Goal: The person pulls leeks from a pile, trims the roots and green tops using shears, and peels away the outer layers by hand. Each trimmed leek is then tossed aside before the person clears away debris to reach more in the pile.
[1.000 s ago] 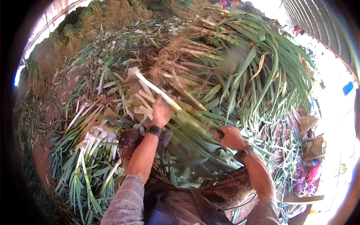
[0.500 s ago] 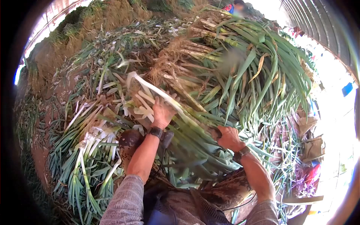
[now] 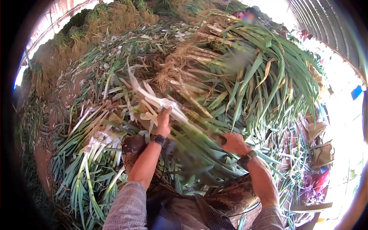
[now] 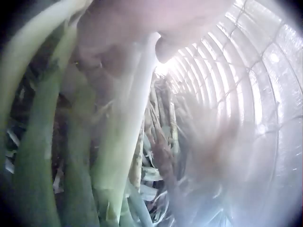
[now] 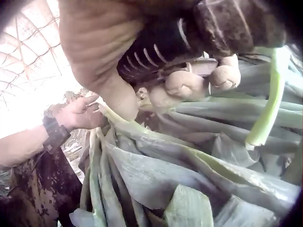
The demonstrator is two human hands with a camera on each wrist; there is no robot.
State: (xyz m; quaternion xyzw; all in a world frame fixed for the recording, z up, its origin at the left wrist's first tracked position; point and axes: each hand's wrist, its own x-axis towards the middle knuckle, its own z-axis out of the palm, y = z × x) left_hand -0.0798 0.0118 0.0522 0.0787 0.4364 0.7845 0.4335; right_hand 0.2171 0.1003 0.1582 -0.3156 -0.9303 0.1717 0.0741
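Observation:
A large green onion (image 3: 178, 113) lies diagonally across my lap, its white shank up and left, its leaves running down to the right. My left hand (image 3: 163, 124) grips the shank, thumb raised along it; the other fingers are mostly hidden. Loose whitish skin (image 3: 134, 80) trails off the root end. In the right wrist view, my right hand (image 5: 102, 52) curls round a black ribbed-handled tool (image 5: 154, 52) with a metal lever. The thumb overlaps the onion's stalk there. In the head view, the right hand (image 3: 235, 143) is beside the leaves, farther down the onion.
A big heap of unpeeled green onions (image 3: 264, 73), roots facing left, rises ahead. Peeled green onions (image 3: 101, 143) lie by my left knee. Scraps of leaf and skin (image 3: 111, 57) cover the ground. Another person (image 3: 251, 15) is at the far back. Purple strings (image 3: 312, 186) lie at right.
The left hand's fingers, spread beside the shank half a second ago, now give way to a raised thumb. White skin has bunched near that hand and stretches off the root end. The right hand barely moved.

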